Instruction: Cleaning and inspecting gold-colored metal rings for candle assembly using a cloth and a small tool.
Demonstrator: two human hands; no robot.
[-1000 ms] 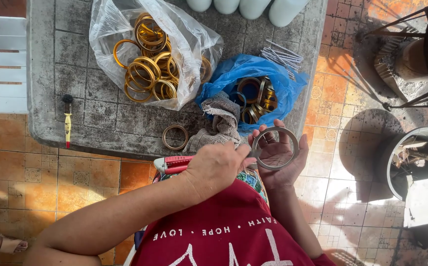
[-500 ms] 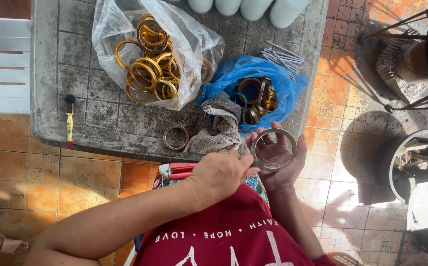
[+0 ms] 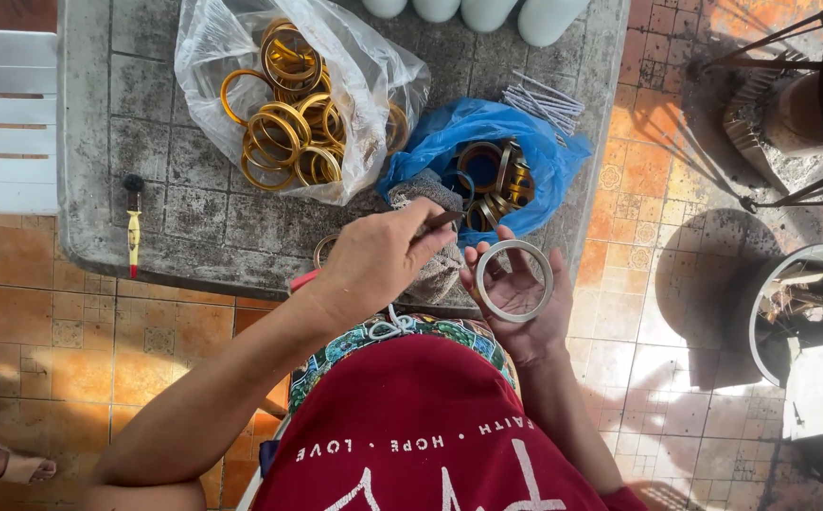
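Gold rings fill a clear bag; a blue bag lies beside it on the grey, mottled bench. Floor tiles are orange, patterned.

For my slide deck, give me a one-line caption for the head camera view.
Left hand holds a thin brush beside a pale ring in the right hand.

I'm looking down on an outdoor home craft spot. Orange patio tiles lie underfoot, and bags of gold rings sit on a weathered stone table.
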